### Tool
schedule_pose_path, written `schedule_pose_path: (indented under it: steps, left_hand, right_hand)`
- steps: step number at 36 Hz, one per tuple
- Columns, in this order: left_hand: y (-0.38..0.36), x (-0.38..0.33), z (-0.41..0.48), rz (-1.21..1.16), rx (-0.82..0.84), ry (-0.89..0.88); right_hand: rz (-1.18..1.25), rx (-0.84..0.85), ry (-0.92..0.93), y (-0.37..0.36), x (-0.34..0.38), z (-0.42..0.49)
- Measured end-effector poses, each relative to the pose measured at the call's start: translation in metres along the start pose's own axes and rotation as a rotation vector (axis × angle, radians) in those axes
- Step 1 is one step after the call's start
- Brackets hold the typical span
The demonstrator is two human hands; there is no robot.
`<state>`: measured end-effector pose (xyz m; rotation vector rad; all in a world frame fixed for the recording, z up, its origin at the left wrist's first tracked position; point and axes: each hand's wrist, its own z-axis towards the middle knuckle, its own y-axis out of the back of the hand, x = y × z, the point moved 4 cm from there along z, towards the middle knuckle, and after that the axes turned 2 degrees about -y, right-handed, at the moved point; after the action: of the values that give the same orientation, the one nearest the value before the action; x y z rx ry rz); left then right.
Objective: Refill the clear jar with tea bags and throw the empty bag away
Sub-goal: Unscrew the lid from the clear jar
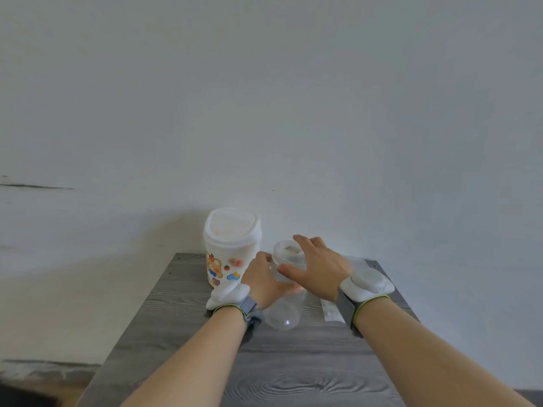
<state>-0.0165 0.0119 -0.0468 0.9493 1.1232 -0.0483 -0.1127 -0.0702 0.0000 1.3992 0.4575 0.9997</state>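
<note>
The clear jar (284,311) is held over the grey table, tilted so its round bottom faces me. My left hand (261,282) is wrapped around its middle from the left. My right hand (318,267) lies over the jar's top with fingers spread and the thumb against the jar's neck; the lid area (287,249) shows pale under the fingers. A flat, clear plastic bag (332,312) lies on the table under my right wrist, mostly hidden. I cannot tell what the jar holds.
A white swing-lid bin (232,245) with cartoon stickers stands at the back left of the grey wood-grain table (293,374), close to my left hand. A plain wall rises right behind the table. The floor drops off on the left.
</note>
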Motion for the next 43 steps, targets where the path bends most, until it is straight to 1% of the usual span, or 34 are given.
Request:
schedule_pose_path:
  steps: [4, 9, 15, 18, 23, 26, 30, 38, 40, 43]
  left_hand:
    - [0.011, 0.004, -0.026, -0.074, 0.022, -0.015]
    - [0.022, 0.012, -0.052, -0.078, 0.045, -0.059]
    - [0.024, 0.028, -0.071, -0.085, 0.146, -0.106]
    - [0.022, 0.033, -0.078, -0.055, 0.149, -0.145]
    - [0.022, 0.04, -0.081, -0.055, 0.143, -0.161]
    - [0.021, 0.041, -0.08, -0.091, 0.127, -0.145]
    - [0.012, 0.043, -0.079, -0.149, 0.172, -0.247]
    - [0.0, 0.054, -0.08, -0.363, 0.233, -0.252]
    - [-0.002, 0.06, -0.081, -0.329, 0.257, -0.206]
    - [-0.002, 0.08, -0.083, -0.175, 0.301, -0.146]
  right_hand:
    - [-0.016, -0.023, 0.019, 0.01, 0.014, -0.027]
    - [-0.058, -0.016, 0.037, 0.013, 0.03, -0.054]
    - [-0.09, 0.015, 0.034, 0.011, 0.039, -0.078]
    - [-0.103, 0.019, 0.049, 0.009, 0.045, -0.086]
    - [-0.097, 0.047, 0.058, 0.004, 0.049, -0.089]
    - [-0.097, 0.051, 0.064, 0.003, 0.05, -0.088]
    - [-0.095, 0.061, 0.066, 0.001, 0.051, -0.085]
    - [-0.087, 0.085, 0.03, 0.0, 0.048, -0.084]
    - [-0.046, 0.093, 0.019, -0.002, 0.045, -0.082]
    - [0.162, 0.045, -0.043, -0.003, 0.03, -0.079]
